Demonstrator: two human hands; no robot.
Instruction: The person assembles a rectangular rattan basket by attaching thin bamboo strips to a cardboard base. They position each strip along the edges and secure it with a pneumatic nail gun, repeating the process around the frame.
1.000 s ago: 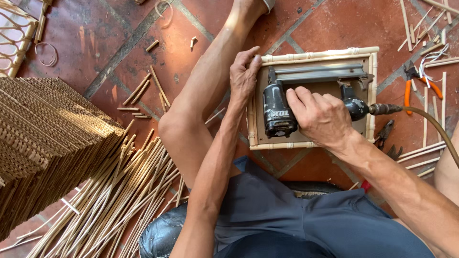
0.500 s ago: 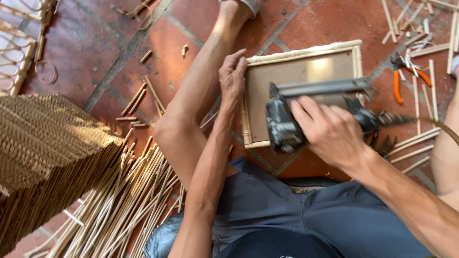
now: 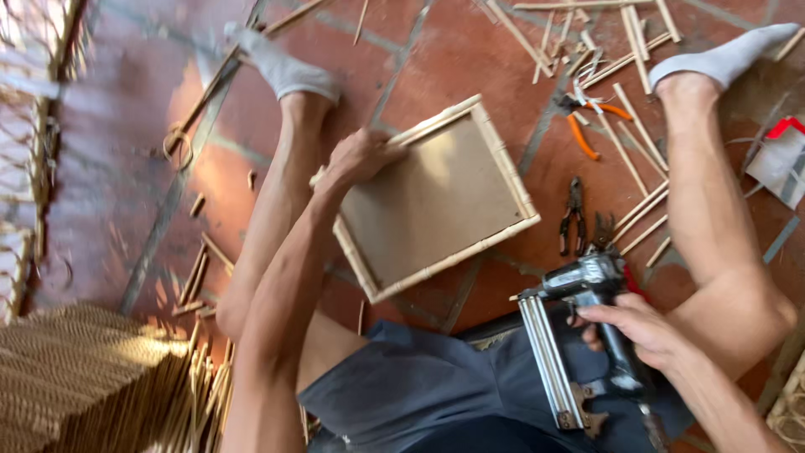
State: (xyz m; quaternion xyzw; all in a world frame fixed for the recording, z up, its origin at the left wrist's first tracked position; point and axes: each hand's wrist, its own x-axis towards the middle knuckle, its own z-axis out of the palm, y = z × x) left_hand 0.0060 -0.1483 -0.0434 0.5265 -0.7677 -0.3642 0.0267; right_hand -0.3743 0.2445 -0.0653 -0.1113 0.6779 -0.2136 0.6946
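A square bamboo-edged tray frame with a brown board bottom lies tilted on the red tile floor between my legs. My left hand grips its far left corner. My right hand holds a black and silver nail gun by the handle, low at the right, clear of the frame, its long magazine pointing toward me.
Orange-handled pliers and black pliers lie right of the frame among loose bamboo sticks. A stack of woven mats and a bundle of thin cane sticks sit at lower left.
My right hand has lifted the nail gun off the frame and drawn it down to the right. The frame has turned under my left hand, and the camera view has shifted.
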